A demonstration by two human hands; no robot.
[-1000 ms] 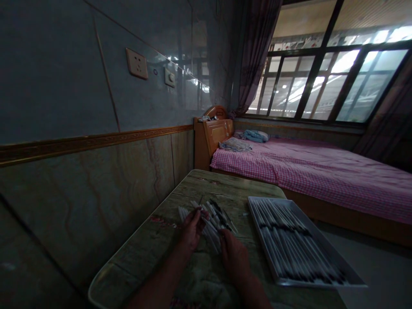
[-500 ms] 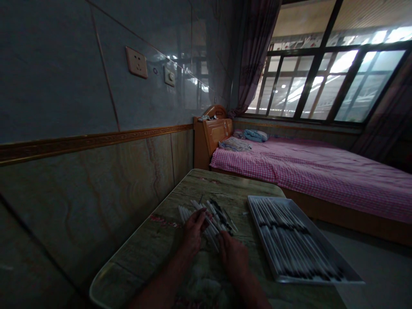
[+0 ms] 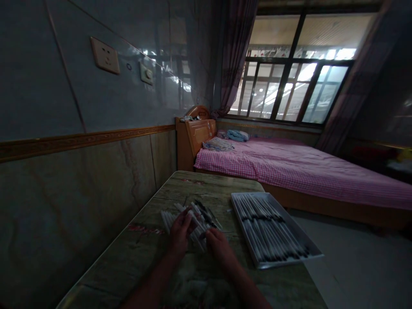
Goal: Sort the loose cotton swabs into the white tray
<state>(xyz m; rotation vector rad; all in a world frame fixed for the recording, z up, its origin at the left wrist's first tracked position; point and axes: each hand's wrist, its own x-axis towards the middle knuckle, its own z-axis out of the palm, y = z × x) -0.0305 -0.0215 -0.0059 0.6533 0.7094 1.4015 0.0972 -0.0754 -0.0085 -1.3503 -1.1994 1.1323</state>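
Note:
Both hands are over the marbled table, close together. My left hand (image 3: 180, 229) pinches the upper end of a slim, whitish pen barrel (image 3: 197, 220). My right hand (image 3: 217, 242) has its fingers closed at the lower end of that barrel; what its fingertips grip exactly is blurred. Under and around the hands lies a loose pile of clear-white pen barrels (image 3: 166, 219). Beside it, on the far right, are several dark, thin pen pieces (image 3: 206, 213). To the right a shallow white tray (image 3: 254, 253) holds two rows of white pens with black ends (image 3: 273, 236).
The green-brown table (image 3: 154, 262) has a pale edge along the tiled wall (image 3: 93, 184). Beyond it stands a bed (image 3: 289, 163) with a pink checked cover and wooden headboard (image 3: 199, 133). Tiled floor (image 3: 347, 257) shows right of the table.
The whole view has swung right, so table, tray and bed sit further left. My hands stay together over the pile, with the barrel between them.

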